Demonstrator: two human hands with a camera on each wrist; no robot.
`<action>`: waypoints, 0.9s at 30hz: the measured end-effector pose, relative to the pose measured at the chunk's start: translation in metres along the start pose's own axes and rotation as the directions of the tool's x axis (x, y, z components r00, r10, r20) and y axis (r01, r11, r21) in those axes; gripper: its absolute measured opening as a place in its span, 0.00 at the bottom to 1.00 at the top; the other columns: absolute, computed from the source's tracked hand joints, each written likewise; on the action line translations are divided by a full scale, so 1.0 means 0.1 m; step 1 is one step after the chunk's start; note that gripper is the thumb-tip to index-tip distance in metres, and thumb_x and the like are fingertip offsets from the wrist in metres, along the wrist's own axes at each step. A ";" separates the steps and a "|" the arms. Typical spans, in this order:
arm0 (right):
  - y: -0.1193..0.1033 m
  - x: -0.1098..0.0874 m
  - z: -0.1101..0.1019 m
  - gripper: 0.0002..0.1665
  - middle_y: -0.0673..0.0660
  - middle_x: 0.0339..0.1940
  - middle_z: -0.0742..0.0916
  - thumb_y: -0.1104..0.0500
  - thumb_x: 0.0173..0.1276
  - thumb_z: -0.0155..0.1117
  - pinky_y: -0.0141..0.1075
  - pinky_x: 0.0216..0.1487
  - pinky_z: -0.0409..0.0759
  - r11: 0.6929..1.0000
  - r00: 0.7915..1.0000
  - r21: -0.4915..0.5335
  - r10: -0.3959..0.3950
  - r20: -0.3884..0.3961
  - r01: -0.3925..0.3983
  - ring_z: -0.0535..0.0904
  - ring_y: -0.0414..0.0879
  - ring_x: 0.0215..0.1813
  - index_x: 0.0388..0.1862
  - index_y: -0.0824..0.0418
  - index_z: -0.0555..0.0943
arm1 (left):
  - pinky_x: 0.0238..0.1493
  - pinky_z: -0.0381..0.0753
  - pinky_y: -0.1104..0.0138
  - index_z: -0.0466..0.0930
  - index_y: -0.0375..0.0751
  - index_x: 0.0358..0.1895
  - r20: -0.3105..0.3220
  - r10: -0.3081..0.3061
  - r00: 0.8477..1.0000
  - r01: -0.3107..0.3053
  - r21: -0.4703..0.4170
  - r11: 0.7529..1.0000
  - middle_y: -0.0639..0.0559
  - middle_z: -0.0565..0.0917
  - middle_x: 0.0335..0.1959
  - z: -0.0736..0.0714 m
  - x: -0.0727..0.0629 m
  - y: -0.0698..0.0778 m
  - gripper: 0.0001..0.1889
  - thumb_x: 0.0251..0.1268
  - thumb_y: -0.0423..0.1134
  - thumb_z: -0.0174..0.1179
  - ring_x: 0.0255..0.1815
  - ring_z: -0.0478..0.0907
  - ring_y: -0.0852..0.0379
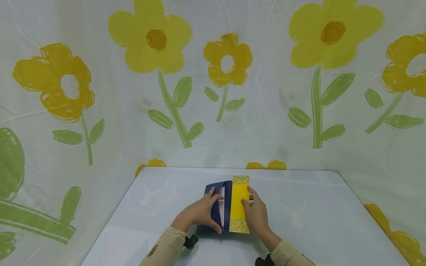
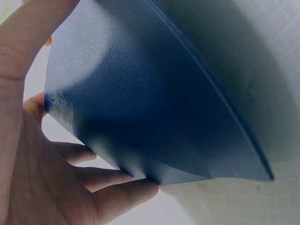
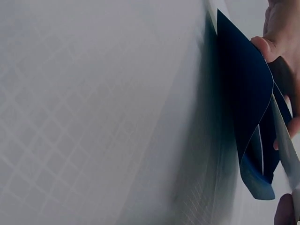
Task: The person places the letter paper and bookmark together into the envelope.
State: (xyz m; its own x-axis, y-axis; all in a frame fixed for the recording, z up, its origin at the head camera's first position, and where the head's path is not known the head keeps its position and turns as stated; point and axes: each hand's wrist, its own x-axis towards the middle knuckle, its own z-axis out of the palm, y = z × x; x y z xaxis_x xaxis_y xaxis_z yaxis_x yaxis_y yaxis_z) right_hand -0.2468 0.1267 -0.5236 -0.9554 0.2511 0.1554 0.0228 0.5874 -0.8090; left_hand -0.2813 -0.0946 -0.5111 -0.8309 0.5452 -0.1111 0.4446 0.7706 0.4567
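Note:
My left hand (image 1: 201, 210) grips a dark blue paper folder (image 1: 227, 207) that stands partly opened over the table. Its fingers lie along one edge and the thumb is on the opposite side, as the left wrist view shows with the folder's plain blue face (image 2: 150, 93). Inside the folder's opening a white sheet (image 1: 222, 210) is visible. My right hand (image 1: 257, 214) pinches the right edge of a yellow card (image 1: 237, 205) with ornate patterned ends, upright alongside the folder's right flap. In the right wrist view, only right fingertips (image 3: 284, 211) show at the lower corner.
The white table (image 1: 299, 207) has faint printed marks and rounded far corners. Behind and beside it hangs a white sheet (image 1: 266, 122) printed with large yellow flowers. Dark wrist straps with cameras (image 1: 190, 242) sit near both beige sleeves (image 1: 166, 247).

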 end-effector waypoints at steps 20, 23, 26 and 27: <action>-0.01 -0.02 0.08 0.33 0.60 0.48 0.85 0.62 0.71 0.68 0.30 0.28 0.75 0.998 0.998 -0.016 -0.059 -0.012 0.058 0.75 0.42 0.29 0.74 0.56 0.71 | 0.67 0.71 0.42 0.64 0.63 0.73 0.002 -0.002 1.000 0.002 0.003 1.000 0.38 0.46 0.83 0.00 0.00 -0.01 0.58 0.30 0.70 0.80 0.78 0.59 0.36; -0.02 -0.02 0.08 0.33 0.59 0.47 0.85 0.62 0.71 0.68 0.30 0.28 0.75 0.998 0.998 -0.019 -0.061 -0.014 0.061 0.75 0.41 0.29 0.73 0.56 0.71 | 0.67 0.71 0.43 0.64 0.63 0.73 0.001 0.000 1.000 0.000 0.002 1.000 0.38 0.46 0.83 0.00 0.00 0.00 0.58 0.30 0.70 0.80 0.78 0.59 0.37; -0.02 -0.02 0.09 0.33 0.58 0.46 0.86 0.62 0.71 0.69 0.30 0.27 0.75 0.998 0.998 -0.015 -0.060 -0.006 0.060 0.75 0.41 0.28 0.73 0.57 0.72 | 0.67 0.72 0.43 0.64 0.62 0.73 -0.001 0.004 1.000 -0.004 0.001 1.000 0.37 0.46 0.83 0.00 -0.01 0.00 0.58 0.30 0.70 0.80 0.78 0.59 0.37; -0.02 -0.02 0.09 0.33 0.58 0.45 0.85 0.62 0.70 0.69 0.31 0.26 0.75 0.998 0.998 -0.015 -0.059 -0.002 0.059 0.75 0.41 0.28 0.73 0.57 0.72 | 0.67 0.72 0.43 0.64 0.62 0.73 -0.001 0.005 1.000 -0.005 0.001 1.000 0.37 0.46 0.83 0.00 -0.01 -0.01 0.58 0.30 0.70 0.81 0.78 0.59 0.37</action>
State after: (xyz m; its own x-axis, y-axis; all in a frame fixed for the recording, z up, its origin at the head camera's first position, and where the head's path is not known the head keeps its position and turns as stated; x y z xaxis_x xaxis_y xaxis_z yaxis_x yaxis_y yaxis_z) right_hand -0.2475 0.1182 -0.5269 -0.9546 0.2175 0.2034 -0.0286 0.6129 -0.7896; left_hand -0.2810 -0.0955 -0.5110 -0.8288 0.5490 -0.1076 0.4495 0.7680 0.4563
